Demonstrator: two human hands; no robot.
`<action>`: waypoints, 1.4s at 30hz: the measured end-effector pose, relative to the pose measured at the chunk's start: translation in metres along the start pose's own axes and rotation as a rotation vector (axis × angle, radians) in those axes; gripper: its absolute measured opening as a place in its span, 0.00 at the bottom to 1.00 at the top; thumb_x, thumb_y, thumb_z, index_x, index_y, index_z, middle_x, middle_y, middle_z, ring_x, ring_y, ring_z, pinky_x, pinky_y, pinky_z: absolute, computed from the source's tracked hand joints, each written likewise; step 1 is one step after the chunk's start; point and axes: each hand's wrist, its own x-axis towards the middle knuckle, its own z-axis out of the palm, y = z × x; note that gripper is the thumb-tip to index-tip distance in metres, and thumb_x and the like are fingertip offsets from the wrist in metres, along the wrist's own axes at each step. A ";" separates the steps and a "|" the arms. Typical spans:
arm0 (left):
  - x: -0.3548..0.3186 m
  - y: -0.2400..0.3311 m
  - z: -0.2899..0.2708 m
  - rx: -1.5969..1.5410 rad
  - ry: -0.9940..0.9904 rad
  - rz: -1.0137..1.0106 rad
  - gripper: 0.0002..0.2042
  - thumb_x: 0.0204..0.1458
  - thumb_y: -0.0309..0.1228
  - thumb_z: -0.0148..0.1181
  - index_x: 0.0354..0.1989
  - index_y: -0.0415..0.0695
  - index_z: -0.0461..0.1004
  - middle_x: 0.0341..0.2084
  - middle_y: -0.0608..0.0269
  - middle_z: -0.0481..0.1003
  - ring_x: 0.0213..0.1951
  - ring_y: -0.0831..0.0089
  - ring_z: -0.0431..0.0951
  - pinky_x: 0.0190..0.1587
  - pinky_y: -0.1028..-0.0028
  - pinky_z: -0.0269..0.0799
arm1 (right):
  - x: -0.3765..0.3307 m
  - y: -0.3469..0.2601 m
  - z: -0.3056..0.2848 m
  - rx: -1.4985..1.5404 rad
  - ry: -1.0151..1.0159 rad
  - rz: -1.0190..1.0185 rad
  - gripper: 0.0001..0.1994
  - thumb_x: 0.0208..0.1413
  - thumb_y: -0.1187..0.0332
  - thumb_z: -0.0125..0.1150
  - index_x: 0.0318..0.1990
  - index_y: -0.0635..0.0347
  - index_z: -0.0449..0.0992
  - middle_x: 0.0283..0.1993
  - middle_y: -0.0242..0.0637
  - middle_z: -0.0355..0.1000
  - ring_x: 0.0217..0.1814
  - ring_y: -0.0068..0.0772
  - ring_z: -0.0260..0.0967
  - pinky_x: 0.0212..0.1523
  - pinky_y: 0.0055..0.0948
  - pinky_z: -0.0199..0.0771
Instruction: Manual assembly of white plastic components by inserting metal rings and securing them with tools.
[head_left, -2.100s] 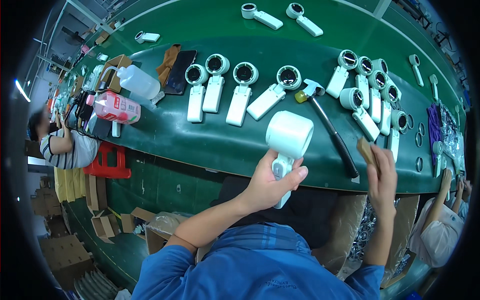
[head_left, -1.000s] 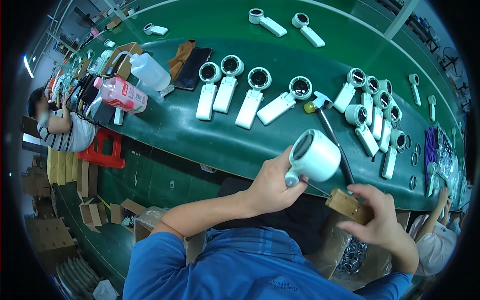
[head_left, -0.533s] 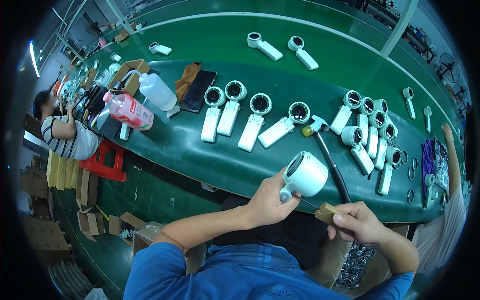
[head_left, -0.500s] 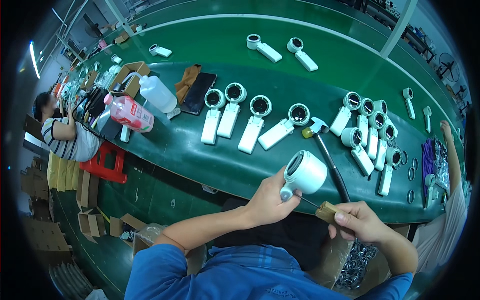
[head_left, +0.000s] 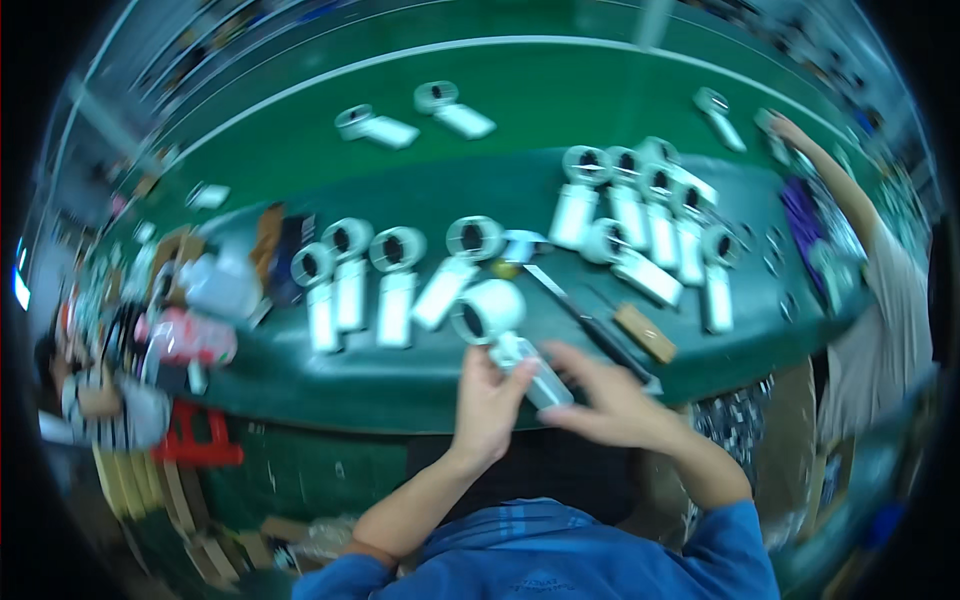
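Motion blur smears everything we see. Our left hand [head_left: 490, 400] and right hand [head_left: 610, 400] cover the white device's [head_left: 500, 325] handle, so our grip stays unclear.

bare green desk [head_left: 330, 395] along the near edge, left of the left hand [head_left: 488, 400]. blocked ahead by a row of white devices [head_left: 395, 290]; hemmed right of the right hand [head_left: 610, 400] by a wooden block [head_left: 645, 333] and a dark-handled tool [head_left: 590, 325].

Motion blur smears the whole frame, softening the white handheld devices [head_left: 398, 275] and the green workbench [head_left: 520, 100]. Even overhead light casts faint shadows. Fisheye distortion bends edges toward a black rim.
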 end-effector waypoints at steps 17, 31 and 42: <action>0.056 -0.006 -0.054 0.888 -0.044 0.273 0.26 0.48 0.28 0.71 0.56 0.40 0.69 0.50 0.57 0.73 0.52 0.67 0.74 0.56 0.66 0.70 | -0.007 0.042 0.036 0.334 0.053 0.215 0.21 0.68 0.52 0.52 0.55 0.61 0.72 0.35 0.49 0.78 0.37 0.50 0.78 0.38 0.45 0.75; 0.064 -0.003 -0.042 1.097 -0.083 0.517 0.30 0.43 0.35 0.76 0.54 0.38 0.71 0.50 0.51 0.74 0.52 0.52 0.73 0.56 0.58 0.68 | -0.046 0.178 -0.251 -0.896 0.621 -0.066 0.07 0.55 0.74 0.63 0.40 0.62 0.79 0.39 0.40 0.75 0.37 0.45 0.74 0.37 0.37 0.73; 0.064 0.028 -0.063 1.060 -0.378 0.678 0.39 0.45 0.35 0.74 0.66 0.39 0.63 0.59 0.49 0.70 0.62 0.50 0.69 0.65 0.57 0.64 | -0.011 0.078 -0.132 0.049 0.889 -0.054 0.07 0.61 0.78 0.58 0.46 0.66 0.75 0.35 0.34 0.72 0.37 0.27 0.71 0.39 0.28 0.73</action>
